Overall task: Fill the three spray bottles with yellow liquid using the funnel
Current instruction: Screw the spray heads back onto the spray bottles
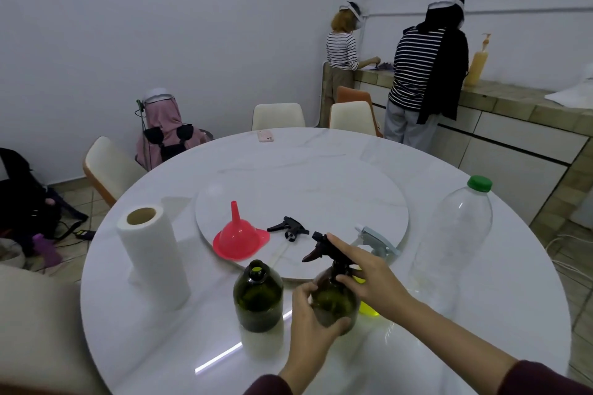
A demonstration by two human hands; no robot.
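Observation:
My left hand [316,322] grips the body of a dark spray bottle [333,301] near the table's front. My right hand [359,272] holds the black spray head [321,247] on that bottle's neck. An open dark green bottle [258,298] stands to its left. A bottle with yellow liquid [367,308] is mostly hidden behind my right hand. A red funnel [239,239] sits upside down on the turntable [321,189]. A loose black spray head [288,228] and a pale blue-grey spray head [377,240] lie beside it. An empty clear plastic bottle [455,240] with a green cap stands at the right.
A paper towel roll [152,253] stands at the left of the round white table [160,346]. A pink phone [265,136] lies at the far edge. Chairs ring the table. Two people stand at a counter at the back right.

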